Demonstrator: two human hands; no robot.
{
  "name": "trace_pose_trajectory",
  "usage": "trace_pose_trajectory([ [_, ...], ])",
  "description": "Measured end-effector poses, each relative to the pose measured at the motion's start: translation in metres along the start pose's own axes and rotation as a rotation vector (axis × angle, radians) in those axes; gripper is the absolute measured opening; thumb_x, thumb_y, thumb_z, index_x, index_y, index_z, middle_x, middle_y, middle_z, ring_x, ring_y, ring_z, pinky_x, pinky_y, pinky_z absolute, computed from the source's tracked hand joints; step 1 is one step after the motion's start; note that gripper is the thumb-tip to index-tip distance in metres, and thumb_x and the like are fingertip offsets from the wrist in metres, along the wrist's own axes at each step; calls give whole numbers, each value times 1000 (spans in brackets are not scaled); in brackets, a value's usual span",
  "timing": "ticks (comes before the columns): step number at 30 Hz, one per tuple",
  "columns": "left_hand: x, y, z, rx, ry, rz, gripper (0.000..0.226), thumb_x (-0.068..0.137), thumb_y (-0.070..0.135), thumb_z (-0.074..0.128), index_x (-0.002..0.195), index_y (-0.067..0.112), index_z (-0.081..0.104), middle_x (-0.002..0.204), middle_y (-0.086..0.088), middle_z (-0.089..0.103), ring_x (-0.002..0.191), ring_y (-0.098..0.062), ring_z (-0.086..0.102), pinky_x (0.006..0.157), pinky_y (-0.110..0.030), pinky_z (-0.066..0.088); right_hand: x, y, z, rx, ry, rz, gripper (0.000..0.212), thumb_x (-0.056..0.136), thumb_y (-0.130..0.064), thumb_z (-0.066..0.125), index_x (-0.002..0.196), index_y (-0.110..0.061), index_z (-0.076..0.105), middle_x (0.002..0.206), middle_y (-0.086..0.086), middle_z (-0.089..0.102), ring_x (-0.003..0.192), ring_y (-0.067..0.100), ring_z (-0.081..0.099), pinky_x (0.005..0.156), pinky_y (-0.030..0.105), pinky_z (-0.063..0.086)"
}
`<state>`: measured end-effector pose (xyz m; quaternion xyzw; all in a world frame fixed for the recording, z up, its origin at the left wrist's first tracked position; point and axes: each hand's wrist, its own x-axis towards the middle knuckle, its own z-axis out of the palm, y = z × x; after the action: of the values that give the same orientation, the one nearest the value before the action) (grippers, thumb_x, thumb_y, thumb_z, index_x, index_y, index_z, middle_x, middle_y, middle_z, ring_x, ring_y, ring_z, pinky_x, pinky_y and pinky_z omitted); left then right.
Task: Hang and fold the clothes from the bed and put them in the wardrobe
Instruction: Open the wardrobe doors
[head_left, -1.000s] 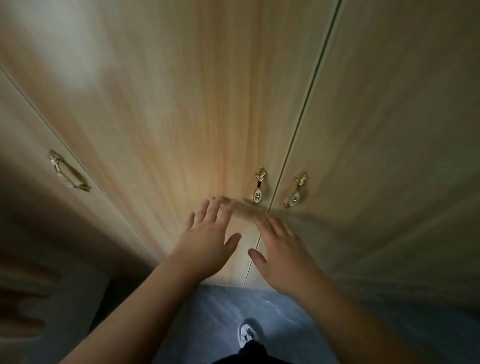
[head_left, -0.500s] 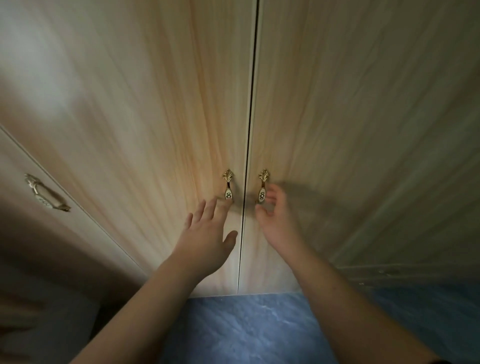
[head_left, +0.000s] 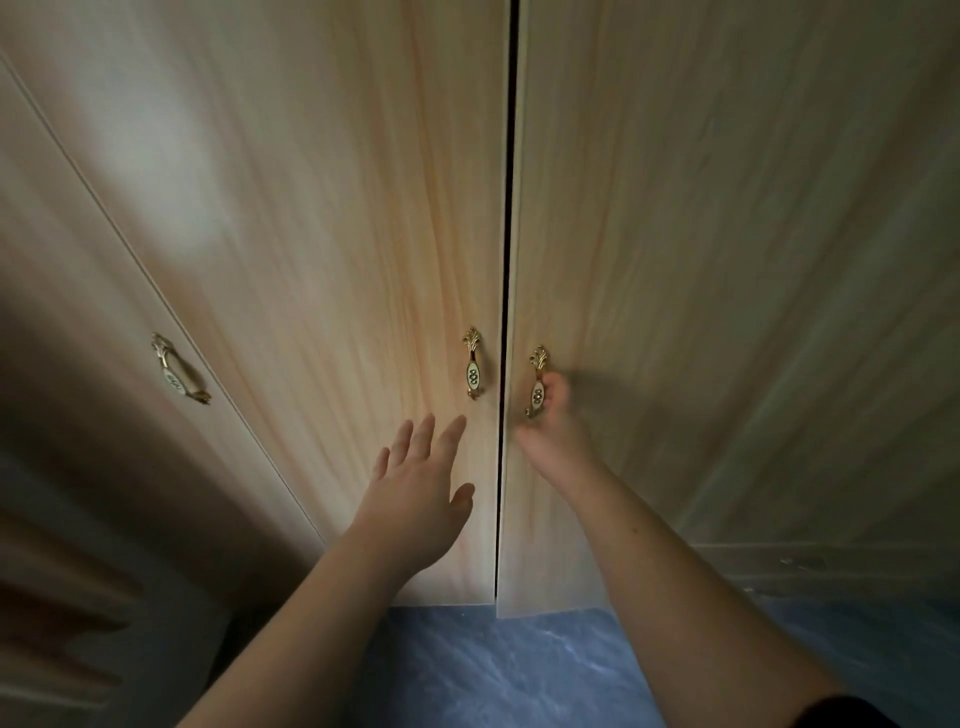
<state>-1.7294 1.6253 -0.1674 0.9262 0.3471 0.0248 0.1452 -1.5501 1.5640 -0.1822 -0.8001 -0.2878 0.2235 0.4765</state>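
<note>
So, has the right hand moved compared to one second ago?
Yes. It went up the right door and now grips its gold handle; earlier the right hand lay flat below that handle.

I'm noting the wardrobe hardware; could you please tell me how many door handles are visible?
3: one on the far-left door, one on the middle door above the left hand, one gripped by the right hand.

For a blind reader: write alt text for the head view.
The right hand grips the right door handle of a wooden wardrobe, its door slightly ajar. The open left hand reaches toward the middle door handle.
</note>
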Motion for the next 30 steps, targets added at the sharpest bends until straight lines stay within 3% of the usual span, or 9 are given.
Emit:
trace_pose_trajectory([
  [2, -19, -3, -3, 0, 3, 40, 72, 102, 47, 38, 156, 37, -8, 167, -1, -7, 153, -26, -11, 124, -47, 5, -30, 10, -1, 7, 43, -17, 78, 79, -26, 72, 144, -31, 30, 128, -8, 60, 112, 13, 62, 95, 34, 51],
  [4, -38, -6, -2, 2, -12, 81, 71, 103, 48, 37, 156, 37, -8, 167, 1, -8, 153, -25, -11, 124, -47, 4, -73, 17, -7, 14, 70, -34, 81, 83, -23, 76, 148, -24, 27, 128, -12, 54, 114, 10, 58, 96, 27, 47],
  [7, -64, -3, 7, 5, -62, 144, 71, 103, 47, 38, 156, 38, -8, 167, 1, -8, 153, -26, -11, 123, -47, 4, -133, 39, -28, -32, 170, -37, 75, 88, -15, 73, 146, -16, 26, 115, -15, 51, 104, 10, 58, 76, 5, 39],
  [12, -95, 48, 29, 7, -105, 270, 71, 98, 51, 33, 158, 33, 0, 168, -5, 1, 154, -29, -1, 123, -47, 12, -196, 78, -82, -85, 412, -21, 73, 80, -11, 82, 138, -8, 38, 111, -8, 50, 92, 1, 54, 79, 7, 40],
  [15, -104, 89, 42, 26, -89, 383, 71, 99, 44, 43, 157, 32, 5, 167, -5, 5, 154, -28, 2, 123, -45, 15, -223, 99, -121, -61, 469, -5, 65, 83, -8, 77, 137, -10, 42, 114, -12, 57, 101, -4, 59, 92, 17, 50],
  [21, -108, 173, 65, 23, -117, 498, 69, 100, 45, 42, 157, 36, 4, 168, -3, 3, 154, -26, -1, 124, -46, 10, -266, 131, -196, -102, 479, -6, 50, 96, -5, 55, 136, -31, 39, 114, -33, 50, 108, -20, 51, 90, 2, 36],
  [23, -111, 200, 73, 15, -147, 525, 71, 100, 42, 42, 157, 36, 1, 168, -3, 1, 154, -26, -3, 124, -46, 8, -271, 146, -218, -99, 521, 61, 52, 98, -12, 51, 144, -31, 35, 115, -28, 55, 108, -13, 56, 90, 8, 40],
  [27, -116, 242, 91, 14, -181, 575, 72, 100, 43, 43, 157, 38, -2, 168, -1, -3, 154, -25, -7, 124, -47, 8, -282, 175, -247, -119, 561, 238, 71, 96, -22, 51, 157, -37, 15, 138, -6, 59, 119, 21, 61, 98, 36, 49],
  [30, -118, 259, 103, 33, -194, 573, 73, 100, 45, 43, 156, 40, -4, 168, 0, -4, 154, -25, -8, 122, -48, 10, -297, 188, -244, -180, 480, 267, 79, 95, -19, 51, 160, -32, 8, 158, -3, 38, 136, 20, 48, 112, 32, 39],
])
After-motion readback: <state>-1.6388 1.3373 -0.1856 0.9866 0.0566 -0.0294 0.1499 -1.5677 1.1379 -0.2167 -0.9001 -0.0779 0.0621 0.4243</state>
